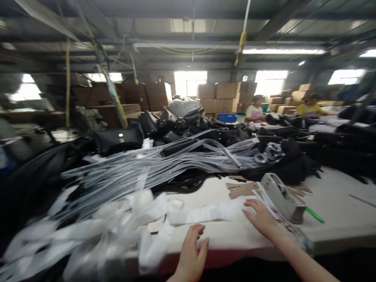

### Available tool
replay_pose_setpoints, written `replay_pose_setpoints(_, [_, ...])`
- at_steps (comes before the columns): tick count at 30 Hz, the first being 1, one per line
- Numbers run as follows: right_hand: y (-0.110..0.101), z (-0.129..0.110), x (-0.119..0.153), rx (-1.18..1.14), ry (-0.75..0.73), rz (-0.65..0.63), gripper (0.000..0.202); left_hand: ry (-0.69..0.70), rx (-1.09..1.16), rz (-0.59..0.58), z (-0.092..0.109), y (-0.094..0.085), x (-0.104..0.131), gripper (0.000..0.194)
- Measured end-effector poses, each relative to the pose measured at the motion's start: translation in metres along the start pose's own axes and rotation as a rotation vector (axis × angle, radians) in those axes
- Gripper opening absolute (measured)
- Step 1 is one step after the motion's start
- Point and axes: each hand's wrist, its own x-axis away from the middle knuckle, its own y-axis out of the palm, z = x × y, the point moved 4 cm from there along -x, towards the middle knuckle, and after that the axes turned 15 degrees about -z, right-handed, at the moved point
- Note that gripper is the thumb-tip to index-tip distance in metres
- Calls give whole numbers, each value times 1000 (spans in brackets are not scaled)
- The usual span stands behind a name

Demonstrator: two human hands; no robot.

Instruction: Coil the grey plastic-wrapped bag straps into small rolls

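left hand (190,254), right hand (261,220): fingers (194,230) parted; white wrapping (132,211) near; dispenser (280,197), grey strips (158,166) beyond

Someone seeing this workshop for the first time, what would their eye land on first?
Probably the long grey strips sweeping across the middle of the view, with black bags heaped behind them. Next, the crumpled white material piled left of the left hand, and the bright green stick beside the grey device, right of the right hand.
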Motion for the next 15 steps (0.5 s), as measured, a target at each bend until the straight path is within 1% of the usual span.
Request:
replay_pose_setpoints(1, [21,4,14,133,-71,-11,32,0,-40,-10,0,-4,-5,28])
replay_pose_setpoints(3, [54,16,36,288,-181,-13,39,14,-145,-13,-5,-16,-22,30])
replay_pose_setpoints(5, [75,29,48,358,-248,11,44,3,-291,-27,-14,-34,-48,31])
replay_pose_setpoints(6, [82,34,50,377,-268,24,45,-35,-382,-30,-21,-48,-64,33])
replay_pose_setpoints(7, [86,38,51,393,-280,36,45,-99,-490,-30,-27,-64,-82,33])
replay_pose_setpoints(8, [89,40,51,406,-289,42,44,-203,-602,-25,-34,-84,-101,31])
replay_pose_setpoints(12, [91,41,50,463,-316,75,39,-416,-722,120,-51,-177,-175,33])
replay_pose_setpoints(14, [90,38,51,513,-344,128,40,-511,-758,151,-58,-216,-205,31])
replay_pose_setpoints(15, [89,37,51,540,-362,162,40,-547,-772,154,-61,-231,-217,31])
